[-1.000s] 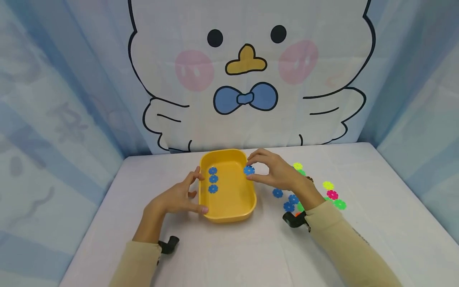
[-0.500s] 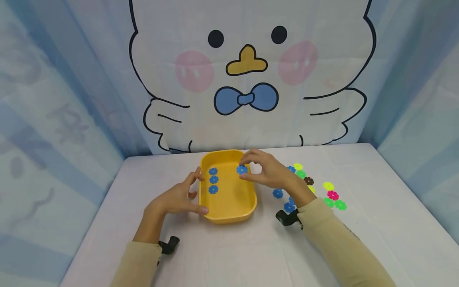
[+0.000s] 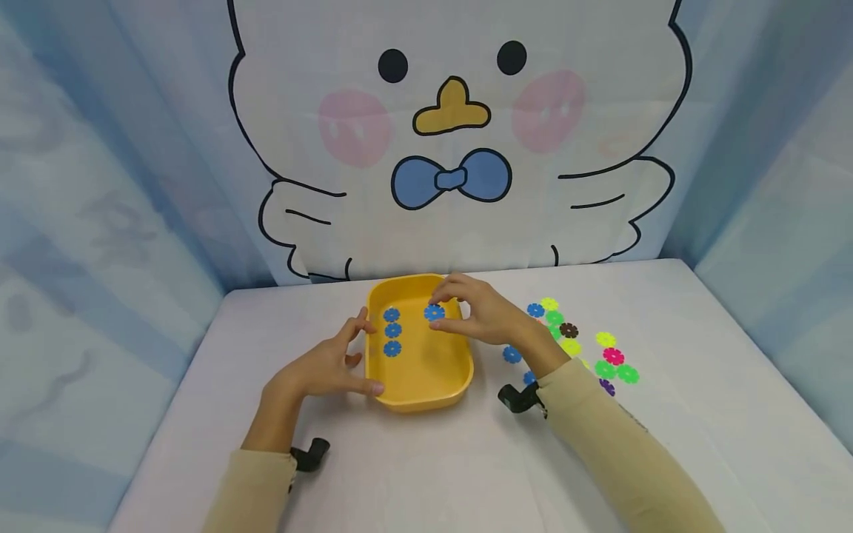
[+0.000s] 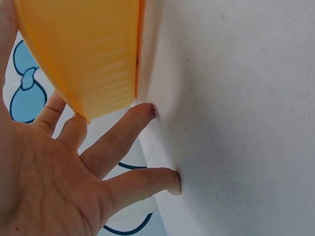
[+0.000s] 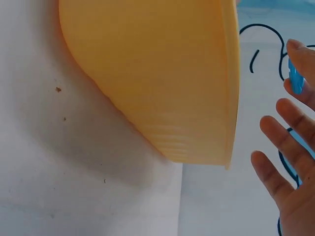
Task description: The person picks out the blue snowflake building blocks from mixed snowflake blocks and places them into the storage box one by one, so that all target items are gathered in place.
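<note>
My right hand (image 3: pixel 485 309) pinches a blue flower-shaped disc (image 3: pixel 435 312) between thumb and index finger, above the upper right part of the yellow tray (image 3: pixel 426 374). In the right wrist view the disc (image 5: pixel 295 77) shows edge-on and the other fingers are spread. Along the tray's left side my left hand (image 3: pixel 326 366) holds the rim, with the thumb at the near corner and a finger bent over the edge farther back. The left wrist view shows two of its fingers touching the table beside the tray wall (image 4: pixel 93 54). A column of three blue discs (image 3: pixel 392 330) lies inside the tray at left.
To the right of the tray several loose flower discs lie on the white table (image 3: pixel 426 474), among them a brown disc (image 3: pixel 569 330), a pink disc (image 3: pixel 614 356) and a green disc (image 3: pixel 628 373). A curtain (image 3: pixel 373 237) with a cartoon print hangs behind the table.
My right hand has moved left with the blue disc, from the tray's right rim to over its inside. My left hand stays on the rim. The camera view has shifted slightly.
</note>
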